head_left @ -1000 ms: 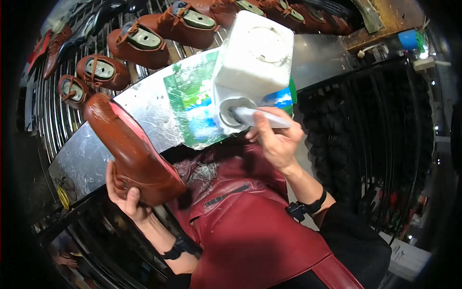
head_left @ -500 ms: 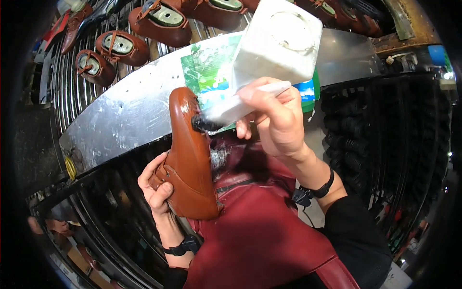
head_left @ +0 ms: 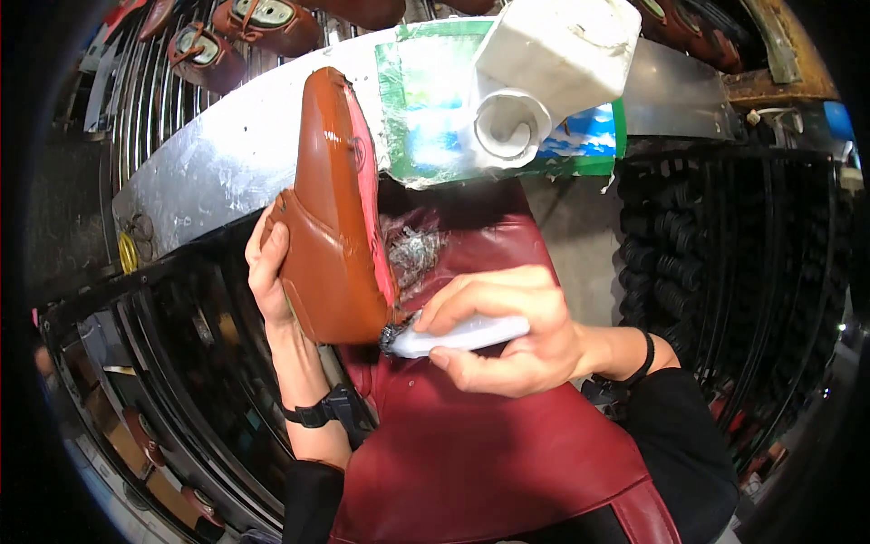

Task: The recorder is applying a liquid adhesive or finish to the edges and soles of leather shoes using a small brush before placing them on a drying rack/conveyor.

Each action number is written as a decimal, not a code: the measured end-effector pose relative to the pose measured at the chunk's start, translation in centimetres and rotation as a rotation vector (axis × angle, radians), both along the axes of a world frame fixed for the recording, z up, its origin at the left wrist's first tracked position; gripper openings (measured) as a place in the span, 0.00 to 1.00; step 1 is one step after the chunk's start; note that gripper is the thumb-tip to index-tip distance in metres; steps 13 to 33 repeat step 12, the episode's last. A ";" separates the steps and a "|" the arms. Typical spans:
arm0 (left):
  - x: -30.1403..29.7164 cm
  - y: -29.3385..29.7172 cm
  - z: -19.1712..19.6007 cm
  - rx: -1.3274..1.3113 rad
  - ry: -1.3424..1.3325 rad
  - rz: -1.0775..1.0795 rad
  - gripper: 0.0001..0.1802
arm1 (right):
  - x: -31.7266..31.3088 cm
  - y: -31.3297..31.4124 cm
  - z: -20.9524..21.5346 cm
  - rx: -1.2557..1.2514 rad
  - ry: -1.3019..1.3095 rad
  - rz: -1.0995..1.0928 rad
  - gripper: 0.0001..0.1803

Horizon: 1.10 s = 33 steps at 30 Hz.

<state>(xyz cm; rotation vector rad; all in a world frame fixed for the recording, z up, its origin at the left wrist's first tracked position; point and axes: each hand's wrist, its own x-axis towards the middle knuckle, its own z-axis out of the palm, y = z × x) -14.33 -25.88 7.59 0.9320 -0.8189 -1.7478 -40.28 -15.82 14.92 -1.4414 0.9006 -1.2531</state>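
My left hand point(head_left: 270, 263) grips a brown leather shoe point(head_left: 335, 236) by its upper, with fingers wrapped round the far side. The shoe is tipped on its side, toe pointing away from me, and a pink strip of its underside shows along the right edge. In my right hand point(head_left: 521, 334) is a white-handled brush point(head_left: 462, 335), closed between thumb and fingers. Its dark bristles touch the heel end of the shoe, at the lower right edge. A red apron point(head_left: 489, 435) covers my lap, with a whitish smear beside the shoe.
Ahead lies a metal tabletop point(head_left: 227, 154) with a green-edged printed sheet point(head_left: 435, 145). A white plastic container point(head_left: 562, 54) with a round opening rests on the sheet. Several brown shoes point(head_left: 272, 27) stand on a rod rack at the back. A rack of black items point(head_left: 666, 245) is at the right.
The brush has gone from the shoe's toe area down to its heel. My left hand has raised and turned the shoe, exposing its pink underside edge. My view has shifted.
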 end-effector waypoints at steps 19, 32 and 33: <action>-0.1 -0.4 1.9 0.165 0.136 0.145 0.20 | -1.2 -3.1 2.7 -0.168 0.174 0.048 0.13; -0.1 -0.4 1.9 0.165 0.136 0.145 0.20 | -1.2 -3.1 2.7 -0.168 0.174 0.048 0.13; -0.1 -0.4 1.9 0.165 0.136 0.145 0.20 | -1.2 -3.1 2.7 -0.168 0.174 0.048 0.13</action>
